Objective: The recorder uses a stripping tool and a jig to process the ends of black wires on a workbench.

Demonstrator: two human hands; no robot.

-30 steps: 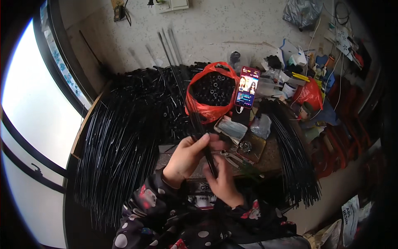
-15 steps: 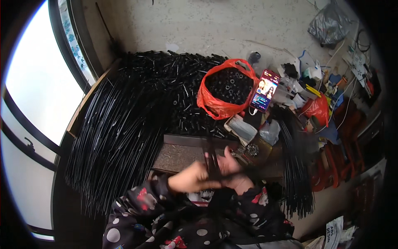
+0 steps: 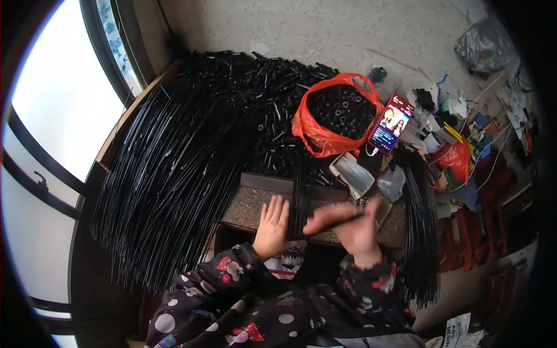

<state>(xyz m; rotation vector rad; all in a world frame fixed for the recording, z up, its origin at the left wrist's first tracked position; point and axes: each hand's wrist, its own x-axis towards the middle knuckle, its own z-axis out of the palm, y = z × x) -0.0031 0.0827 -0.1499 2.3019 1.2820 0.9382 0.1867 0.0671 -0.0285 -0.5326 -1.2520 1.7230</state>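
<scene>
My left hand (image 3: 271, 229) is stretched flat above the front of the brown work board (image 3: 239, 209), fingers extended and nothing in it. To its right, my right hand (image 3: 355, 231) is smeared by motion, its fingers apart and pointing left, and I see nothing held in it. Between the two hands stand a few thin black rods (image 3: 298, 200), blurred and touching neither palm as far as I can see. A low dark ledge (image 3: 268, 182) runs along the back of the board.
Long black rods (image 3: 168, 185) fan out at left, with another bundle (image 3: 419, 232) at right. Behind lies a heap of short black tubes (image 3: 232, 75). A red plastic bag (image 3: 313, 136) holds black parts beside a lit phone (image 3: 391, 124). An open box (image 3: 354, 174) and clutter stand at right.
My hands were close together around the dark rods; now they are apart, the left flat and the right swung to the right. The whole view has shifted slightly.
</scene>
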